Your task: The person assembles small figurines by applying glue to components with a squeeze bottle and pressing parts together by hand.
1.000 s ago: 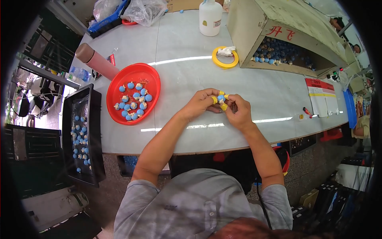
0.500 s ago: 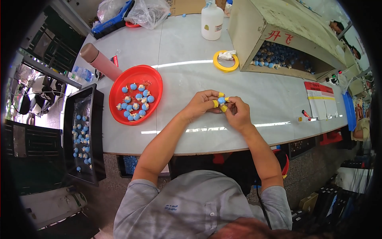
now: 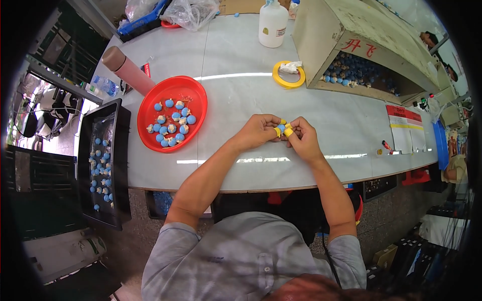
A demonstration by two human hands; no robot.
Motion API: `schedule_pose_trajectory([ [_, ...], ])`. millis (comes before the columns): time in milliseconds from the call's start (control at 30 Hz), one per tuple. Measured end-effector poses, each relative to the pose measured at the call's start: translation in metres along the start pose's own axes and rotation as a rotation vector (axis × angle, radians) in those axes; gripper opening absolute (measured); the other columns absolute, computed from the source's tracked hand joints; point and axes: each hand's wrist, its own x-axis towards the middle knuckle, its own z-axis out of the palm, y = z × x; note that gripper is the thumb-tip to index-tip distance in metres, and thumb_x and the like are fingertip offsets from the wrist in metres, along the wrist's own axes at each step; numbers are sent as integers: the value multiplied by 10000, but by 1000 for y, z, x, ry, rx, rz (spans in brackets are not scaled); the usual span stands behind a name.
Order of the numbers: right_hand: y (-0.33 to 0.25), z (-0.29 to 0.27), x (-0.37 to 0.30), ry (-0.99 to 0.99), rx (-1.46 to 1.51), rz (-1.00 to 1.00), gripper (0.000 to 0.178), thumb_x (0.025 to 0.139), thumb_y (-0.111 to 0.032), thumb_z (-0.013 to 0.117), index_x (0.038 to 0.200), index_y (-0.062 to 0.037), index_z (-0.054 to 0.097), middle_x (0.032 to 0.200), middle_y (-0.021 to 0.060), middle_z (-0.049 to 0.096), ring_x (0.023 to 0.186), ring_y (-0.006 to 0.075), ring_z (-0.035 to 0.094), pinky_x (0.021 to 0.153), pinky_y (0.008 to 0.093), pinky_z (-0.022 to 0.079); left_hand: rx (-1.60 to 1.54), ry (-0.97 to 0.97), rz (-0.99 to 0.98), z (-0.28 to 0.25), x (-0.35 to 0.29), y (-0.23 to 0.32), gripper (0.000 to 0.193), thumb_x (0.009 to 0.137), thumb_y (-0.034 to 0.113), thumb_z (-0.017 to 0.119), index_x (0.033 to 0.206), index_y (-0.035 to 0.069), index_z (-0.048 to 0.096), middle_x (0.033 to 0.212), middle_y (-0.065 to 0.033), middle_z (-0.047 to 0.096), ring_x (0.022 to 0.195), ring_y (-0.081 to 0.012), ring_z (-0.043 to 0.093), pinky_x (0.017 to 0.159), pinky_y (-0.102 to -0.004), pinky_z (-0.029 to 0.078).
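Note:
Between the fingertips of both my hands is a small blue-and-white rounded piece (image 3: 281,128), partly covered by the fingers. My left hand (image 3: 257,132) pinches it from the left. The thumb and fingers of my right hand (image 3: 306,142) close on its other side. Yellow tape wraps several of my fingertips. To the left of my hands, a round red tray (image 3: 196,111) carries several similar blue balls with whitish parts (image 3: 171,128).
A black crate (image 3: 123,165) with more blue pieces stands at far left, beside a pink flask (image 3: 129,71). Beyond my hands are a yellow tape roll (image 3: 276,76), a white bottle (image 3: 272,27) and a metal cabinet (image 3: 314,60) holding many blue pieces. Papers (image 3: 405,131) lie right.
My fingers have drawn closer together around the piece, and my right thumb has come up against it. The whole view has shifted slightly.

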Motion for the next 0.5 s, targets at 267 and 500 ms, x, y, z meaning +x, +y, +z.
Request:
schedule_pose_trajectory([
  [267,4,-4,-1,-35,-28,15,72,882,42,521,890,-7,468,767,54,609,594,63,564,516,217,471,31,17,33,8,0,2,276,865,-40,568,1117,-149,545,1006,-182,661,903,-200,677,833,-299,568],
  [500,8,1,4,-66,-18,-13,64,884,44,507,891,-4,465,761,59,603,582,74,563,518,221,471,31,32,50,4,-1,1,267,859,-23,590,1090,-149,548,995,-180,662,902,-202,676,825,-306,570],
])
